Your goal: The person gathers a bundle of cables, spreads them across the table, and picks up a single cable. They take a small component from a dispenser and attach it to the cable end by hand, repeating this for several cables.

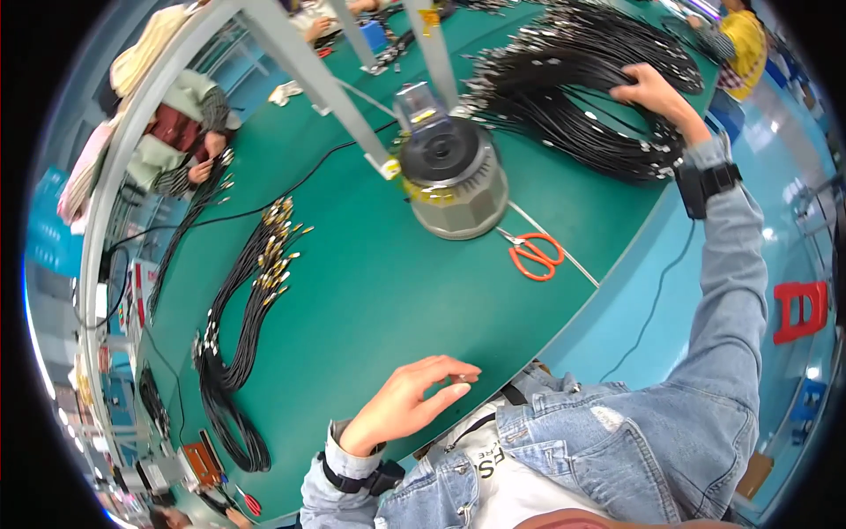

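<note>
My left hand (pixel 414 397) hovers by the near edge of the green table, its thumb and fingers apart, with nothing clearly held. My right hand (pixel 656 95) reaches into a large heap of coiled black cables (pixel 564 115) at the far right. Its thumb and fingers stand apart over the cables and seem to touch them; no cable is clearly gripped. Small light connectors tip the cable ends. Left of centre lies a bundle of black cables (pixel 231 353) with gold and white connector ends. Orange-handled scissors (pixel 536 257) rest beside a round grey machine (pixel 456 189).
A grey metal frame (pixel 295 62) stands over the table (pixel 379 291). A thin black cord (pixel 256 210) runs from the machine leftward. Co-workers sit at the left, the far side and the far right. A red plastic stool (pixel 800 311) is on the blue floor at right.
</note>
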`<action>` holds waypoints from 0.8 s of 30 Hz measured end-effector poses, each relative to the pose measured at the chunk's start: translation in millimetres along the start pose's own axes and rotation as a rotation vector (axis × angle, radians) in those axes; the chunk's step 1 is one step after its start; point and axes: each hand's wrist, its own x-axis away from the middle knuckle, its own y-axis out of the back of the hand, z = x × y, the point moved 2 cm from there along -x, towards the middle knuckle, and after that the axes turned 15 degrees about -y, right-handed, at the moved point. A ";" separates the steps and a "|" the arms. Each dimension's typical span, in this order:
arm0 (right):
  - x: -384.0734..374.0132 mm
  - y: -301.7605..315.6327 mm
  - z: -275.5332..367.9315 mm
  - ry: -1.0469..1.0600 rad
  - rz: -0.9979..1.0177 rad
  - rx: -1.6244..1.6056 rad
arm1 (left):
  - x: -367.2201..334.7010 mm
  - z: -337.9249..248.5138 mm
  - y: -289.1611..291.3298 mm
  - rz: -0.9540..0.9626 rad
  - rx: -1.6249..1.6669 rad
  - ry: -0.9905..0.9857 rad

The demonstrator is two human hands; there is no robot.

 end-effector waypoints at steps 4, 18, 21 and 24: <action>-2.5 21.2 7.3 -0.009 0.102 -0.074 | -51.3 -2.9 7.5 0.127 0.182 -0.145; 21.2 42.8 -3.0 0.028 0.029 -0.214 | -348.8 41.3 -47.9 -0.209 0.845 -0.200; 30.6 32.8 6.3 0.051 0.066 -0.067 | -392.7 43.4 -45.2 -0.292 1.090 -0.238; 47.7 13.3 4.2 0.141 0.059 0.034 | -420.8 33.3 -47.7 -0.265 1.369 -0.311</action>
